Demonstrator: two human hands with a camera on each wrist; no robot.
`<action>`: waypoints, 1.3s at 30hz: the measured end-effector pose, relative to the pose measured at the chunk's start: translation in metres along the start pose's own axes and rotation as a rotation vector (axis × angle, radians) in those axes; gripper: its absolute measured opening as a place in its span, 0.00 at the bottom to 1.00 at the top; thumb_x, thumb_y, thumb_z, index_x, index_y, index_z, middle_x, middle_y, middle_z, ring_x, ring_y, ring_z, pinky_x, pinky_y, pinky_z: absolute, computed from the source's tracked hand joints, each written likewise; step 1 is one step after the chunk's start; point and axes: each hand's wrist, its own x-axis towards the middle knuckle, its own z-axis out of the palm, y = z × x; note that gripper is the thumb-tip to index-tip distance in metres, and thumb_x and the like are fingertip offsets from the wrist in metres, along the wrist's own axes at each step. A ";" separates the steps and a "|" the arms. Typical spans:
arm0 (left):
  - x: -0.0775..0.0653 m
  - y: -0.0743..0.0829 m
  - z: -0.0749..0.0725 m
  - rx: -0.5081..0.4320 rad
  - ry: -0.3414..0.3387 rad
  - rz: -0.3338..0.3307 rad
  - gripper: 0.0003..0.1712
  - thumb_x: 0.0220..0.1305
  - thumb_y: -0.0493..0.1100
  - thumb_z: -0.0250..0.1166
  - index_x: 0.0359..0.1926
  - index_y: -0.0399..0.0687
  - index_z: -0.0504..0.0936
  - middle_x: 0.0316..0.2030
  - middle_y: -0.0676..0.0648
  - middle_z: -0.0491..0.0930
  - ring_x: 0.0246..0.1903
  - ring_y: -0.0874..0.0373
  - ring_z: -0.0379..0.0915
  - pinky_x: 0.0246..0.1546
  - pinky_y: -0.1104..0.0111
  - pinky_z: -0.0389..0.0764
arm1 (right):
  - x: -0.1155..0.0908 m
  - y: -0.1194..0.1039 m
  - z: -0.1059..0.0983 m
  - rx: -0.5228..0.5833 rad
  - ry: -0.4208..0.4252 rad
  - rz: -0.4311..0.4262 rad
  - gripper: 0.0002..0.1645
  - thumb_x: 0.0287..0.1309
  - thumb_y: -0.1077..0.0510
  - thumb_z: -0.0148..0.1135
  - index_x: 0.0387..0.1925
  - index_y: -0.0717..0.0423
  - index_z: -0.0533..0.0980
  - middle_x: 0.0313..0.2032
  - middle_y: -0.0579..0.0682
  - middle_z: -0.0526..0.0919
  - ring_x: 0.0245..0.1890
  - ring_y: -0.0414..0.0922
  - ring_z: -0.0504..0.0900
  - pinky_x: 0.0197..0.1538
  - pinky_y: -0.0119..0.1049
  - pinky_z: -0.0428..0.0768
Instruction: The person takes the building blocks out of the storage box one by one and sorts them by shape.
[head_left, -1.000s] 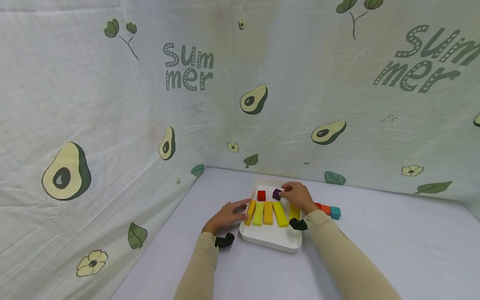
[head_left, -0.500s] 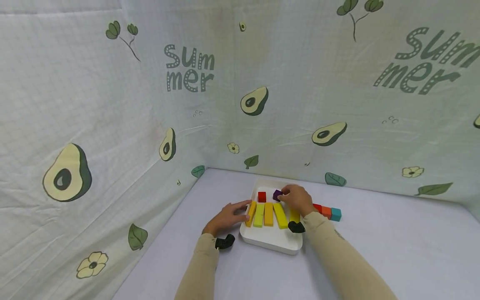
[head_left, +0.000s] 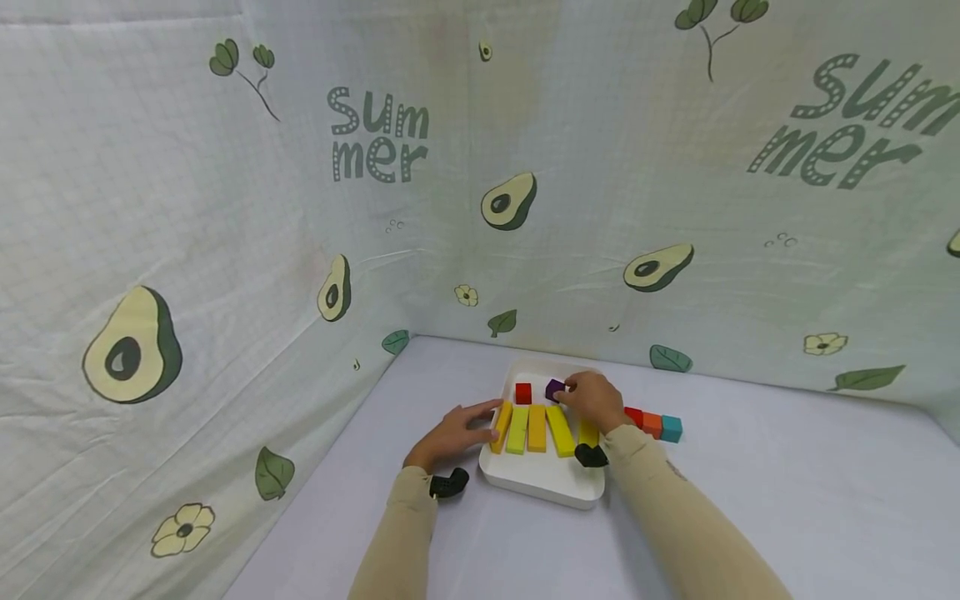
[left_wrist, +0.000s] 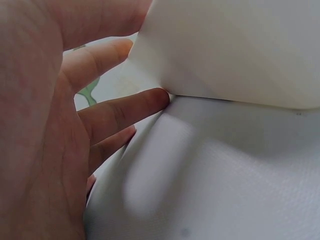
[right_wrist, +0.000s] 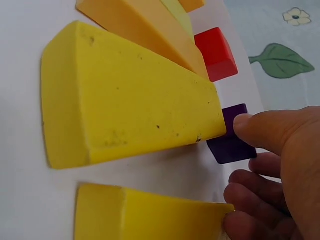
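A white tray [head_left: 542, 485] holds a row of long yellow, orange and lime blocks; one yellow block [right_wrist: 132, 100] shows large in the right wrist view. Behind the row sit a red cube [head_left: 523, 392] and a purple cube [head_left: 554, 390]. My right hand [head_left: 595, 398] reaches over the tray's right side and pinches the purple cube, its thumb [right_wrist: 260, 131] on the near face. My left hand [head_left: 452, 436] lies at the tray's left side with fingers extended. In the left wrist view its fingertips [left_wrist: 159, 99] touch the tray's outer wall; the thumb is at the rim.
Right of the tray, partly behind the right forearm, stand a red cube [head_left: 634, 416], an orange cube [head_left: 652, 426] and a teal cube [head_left: 671, 429] in a row. A patterned cloth [head_left: 555, 275] hangs behind and to the left of the white tabletop [head_left: 787, 492].
My right hand has shifted slightly left and down, closer onto the purple cube. The left hand, the tray and the long blocks hold their places.
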 end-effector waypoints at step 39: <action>0.000 -0.002 -0.001 0.020 -0.004 0.019 0.36 0.61 0.65 0.66 0.70 0.78 0.69 0.66 0.52 0.72 0.70 0.41 0.56 0.65 0.32 0.56 | -0.010 0.014 -0.010 0.319 0.086 0.015 0.25 0.64 0.48 0.66 0.55 0.60 0.75 0.50 0.59 0.80 0.48 0.55 0.78 0.54 0.49 0.82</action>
